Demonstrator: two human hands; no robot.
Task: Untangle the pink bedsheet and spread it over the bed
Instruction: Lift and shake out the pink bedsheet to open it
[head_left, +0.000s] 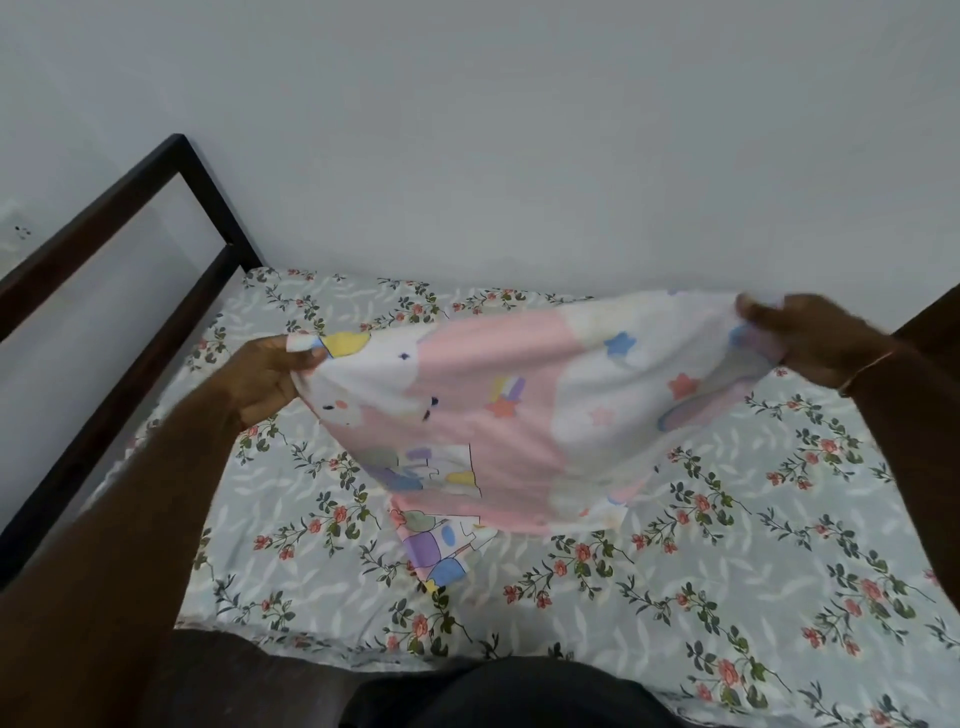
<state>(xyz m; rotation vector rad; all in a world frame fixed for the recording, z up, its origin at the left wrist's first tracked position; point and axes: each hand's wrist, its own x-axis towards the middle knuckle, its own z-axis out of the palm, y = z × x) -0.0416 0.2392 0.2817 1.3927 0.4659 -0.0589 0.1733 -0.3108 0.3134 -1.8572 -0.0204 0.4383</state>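
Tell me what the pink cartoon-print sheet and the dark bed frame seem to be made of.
The pink cartoon-print bedsheet looks like thin, matte woven cloth, perhaps cotton: it sags softly between the left hand and right hand. The dark brown bed frame could be smooth painted wood or metal; its straight square bars leave that open.

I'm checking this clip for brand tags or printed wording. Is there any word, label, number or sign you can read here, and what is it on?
None: no word, label, brand, number or sign can be read.
pink bedsheet: only printed stars, clouds and cartoon shapes, no letters; no tag shows.
floral bed cover: flowers and leaves only.
wall socket: blurred, no marking readable.
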